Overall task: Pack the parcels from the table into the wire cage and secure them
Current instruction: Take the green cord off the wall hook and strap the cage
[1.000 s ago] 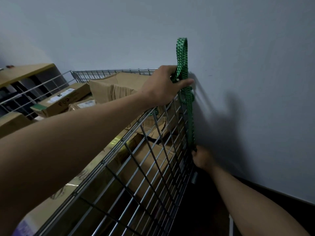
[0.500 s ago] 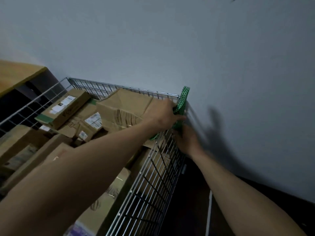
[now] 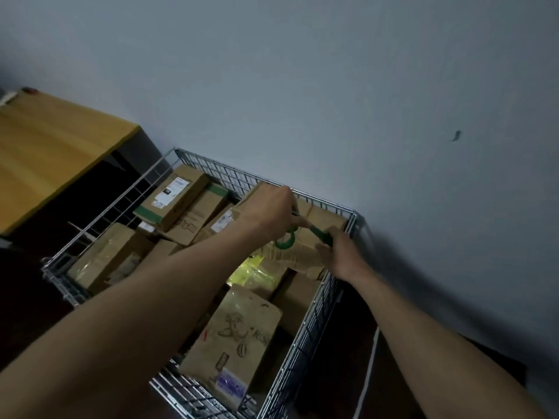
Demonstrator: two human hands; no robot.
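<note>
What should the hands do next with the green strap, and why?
Probably stretch the green strap across the wire cage, over the parcels. The left hand and right hand hold it bunched near one corner, and nothing spans them yet.

Parcel storage or dispatch room, dimly lit. Indicated by: wire cage (image 3: 305, 331) set against a plain grey wall (image 3: 302, 86), filled with cardboard parcels (image 3: 193, 213) bearing a printed shipping label (image 3: 174, 189); wooden table (image 3: 51, 146) just beside the cage; dark floor (image 3: 27, 297).
</note>
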